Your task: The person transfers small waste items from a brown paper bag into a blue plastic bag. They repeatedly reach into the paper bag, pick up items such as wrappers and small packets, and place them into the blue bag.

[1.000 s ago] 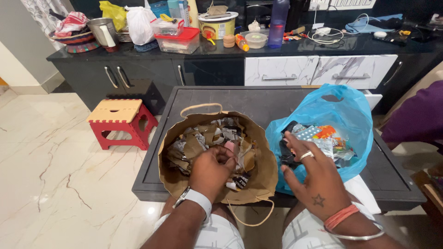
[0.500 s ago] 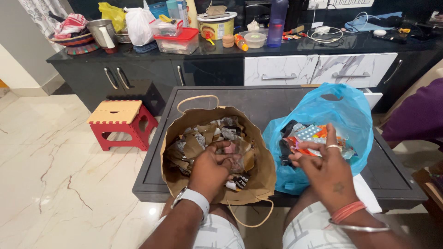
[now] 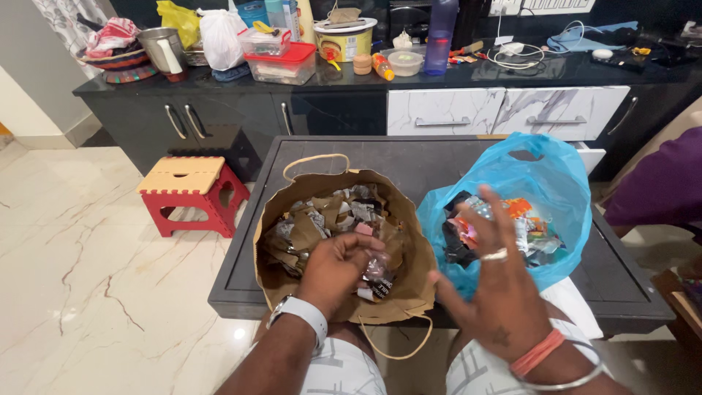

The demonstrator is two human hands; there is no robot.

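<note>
left hand [image 3: 338, 269]: inside the brown paper bag [image 3: 415, 252], grip curled around a small clear wrapper; contents too small to tell
right hand [image 3: 496, 281]: fingers spread wide, holding nothing, hovering at the front edge of the blue plastic bag [image 3: 550, 172]
brown paper bag: open, upright on the dark counter [image 3: 417, 161], full of torn paper scraps [image 3: 307, 227]
blue plastic bag: just beside it to the right, filled with colourful blister packs [image 3: 530, 230]

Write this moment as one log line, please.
left hand: in brown paper bag, gripping scraps | right hand: open, over blue plastic bag
</note>
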